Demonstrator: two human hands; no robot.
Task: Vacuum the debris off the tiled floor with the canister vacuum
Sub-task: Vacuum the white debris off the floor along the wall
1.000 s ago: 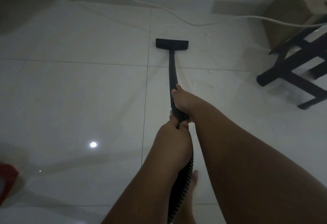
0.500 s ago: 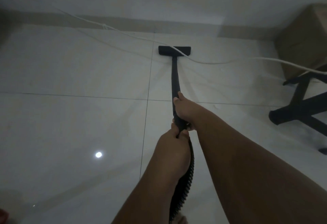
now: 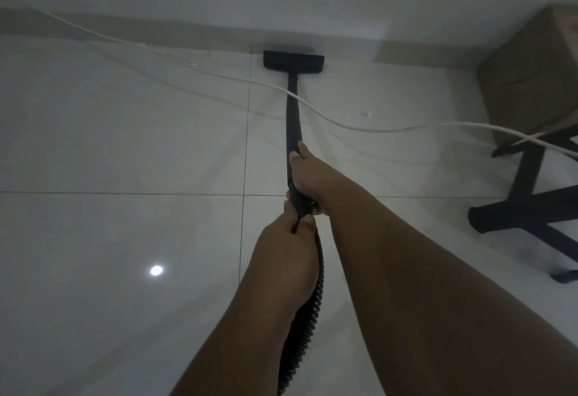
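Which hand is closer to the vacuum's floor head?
Right. The right hand grips the wand nearer the floor head; the left hand grips it farther back, by the hose.

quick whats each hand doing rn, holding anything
Left hand: closed around the vacuum wand at its near end.
Right hand: closed around the same wand, just ahead of the left.

The left hand (image 3: 289, 241) and right hand (image 3: 311, 178) are bare, and so are both forearms (image 3: 422, 270).
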